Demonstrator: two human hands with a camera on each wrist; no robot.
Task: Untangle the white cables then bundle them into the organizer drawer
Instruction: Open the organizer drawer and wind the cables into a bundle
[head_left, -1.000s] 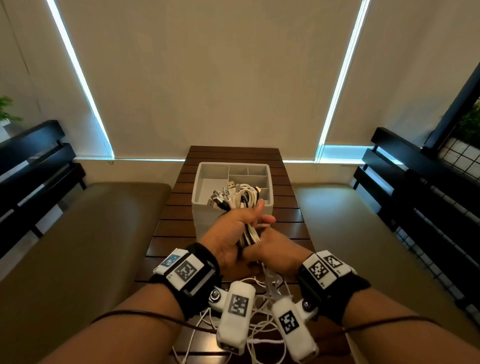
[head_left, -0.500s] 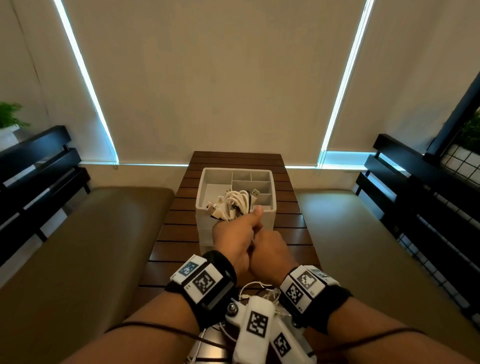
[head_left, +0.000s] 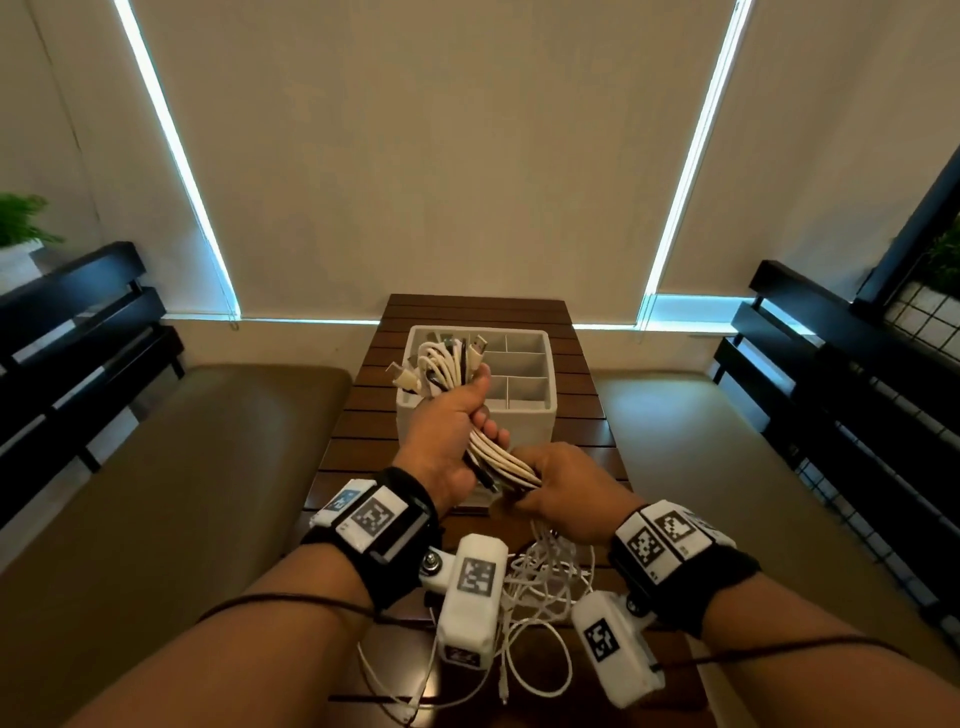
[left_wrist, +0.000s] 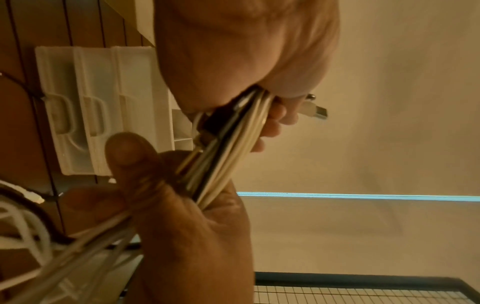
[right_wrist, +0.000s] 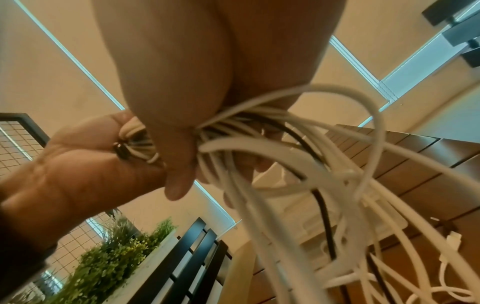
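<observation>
Both hands hold one bundle of white cables (head_left: 500, 458) above the wooden table, just in front of the white organizer (head_left: 525, 420). My left hand (head_left: 451, 429) grips the upper part; looped ends and USB plugs (head_left: 439, 368) stick out above its fist, over the organizer's left compartment. My right hand (head_left: 555, 491) grips the lower part, closer to me. A dark cable runs inside the bundle (left_wrist: 228, 144). Loose white strands (right_wrist: 298, 164) hang from my right hand down to the table (head_left: 540, 613). The organizer shows stacked drawer fronts (left_wrist: 91, 109) with handles.
The slatted wooden table (head_left: 587, 415) is narrow, with tan padded benches (head_left: 171, 493) on both sides. Black railings (head_left: 857, 395) flank the benches. Blinds cover the windows ahead. The organizer's right-hand compartments (head_left: 524, 364) hold nothing visible.
The hands have drawn apart: the right slid down the bundle toward me, the left lifted its end up and left over the organizer. More cable shows stretched between them.
</observation>
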